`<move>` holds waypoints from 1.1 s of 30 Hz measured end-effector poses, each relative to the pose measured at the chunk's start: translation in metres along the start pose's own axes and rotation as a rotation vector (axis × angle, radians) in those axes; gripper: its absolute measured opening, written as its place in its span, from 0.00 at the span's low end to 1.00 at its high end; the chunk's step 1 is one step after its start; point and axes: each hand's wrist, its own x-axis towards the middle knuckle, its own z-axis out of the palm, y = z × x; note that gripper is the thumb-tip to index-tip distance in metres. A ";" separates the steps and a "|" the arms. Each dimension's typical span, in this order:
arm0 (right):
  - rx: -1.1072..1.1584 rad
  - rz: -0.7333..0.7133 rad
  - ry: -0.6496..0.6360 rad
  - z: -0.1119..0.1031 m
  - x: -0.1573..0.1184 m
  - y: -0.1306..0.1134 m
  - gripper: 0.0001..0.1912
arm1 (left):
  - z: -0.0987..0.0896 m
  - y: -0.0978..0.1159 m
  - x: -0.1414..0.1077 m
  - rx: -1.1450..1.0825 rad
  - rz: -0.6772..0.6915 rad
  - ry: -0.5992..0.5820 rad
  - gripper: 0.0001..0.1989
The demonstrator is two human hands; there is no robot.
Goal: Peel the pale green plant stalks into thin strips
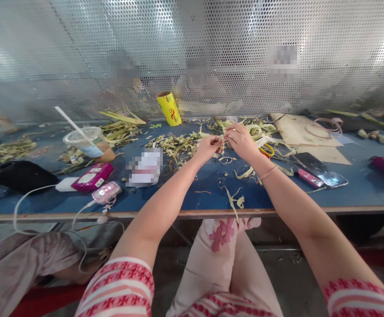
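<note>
Over the middle of the blue table (192,198), my left hand (209,147) and my right hand (240,138) are close together above scattered plant scraps. The fingers of my left hand are pinched together; whatever they hold is too small to make out. My right hand has bent fingers meeting near the left fingertips, and its grip is also unclear. A pile of pale green plant pieces (175,147) lies beside my left hand. Yellow-handled scissors (267,151) rest just right of my right wrist, partly covered by stalks.
A yellow roll (169,109) stands by the perforated metal panel (231,39). To the left are a plastic cup (91,143) with a straw, a magenta device (93,177) and cables. A phone (324,169) lies at right. Another person's leg (30,268) shows lower left.
</note>
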 end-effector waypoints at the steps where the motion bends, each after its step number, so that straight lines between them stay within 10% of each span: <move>1: 0.001 -0.011 -0.021 0.000 0.000 0.001 0.09 | 0.000 0.001 -0.001 0.056 0.020 -0.012 0.07; 7: 0.038 0.010 -0.173 0.001 -0.002 0.004 0.09 | 0.001 0.008 -0.007 0.274 0.030 -0.076 0.09; 17: 0.185 0.205 -0.013 0.003 -0.003 0.003 0.06 | 0.000 0.003 -0.004 0.320 0.050 -0.119 0.09; 26: 0.852 0.674 -0.047 0.006 0.000 0.008 0.08 | -0.005 0.001 -0.003 0.038 0.111 -0.205 0.12; 33: 0.708 0.622 0.010 0.012 -0.002 0.014 0.08 | -0.003 -0.001 0.000 -0.350 -0.066 0.018 0.11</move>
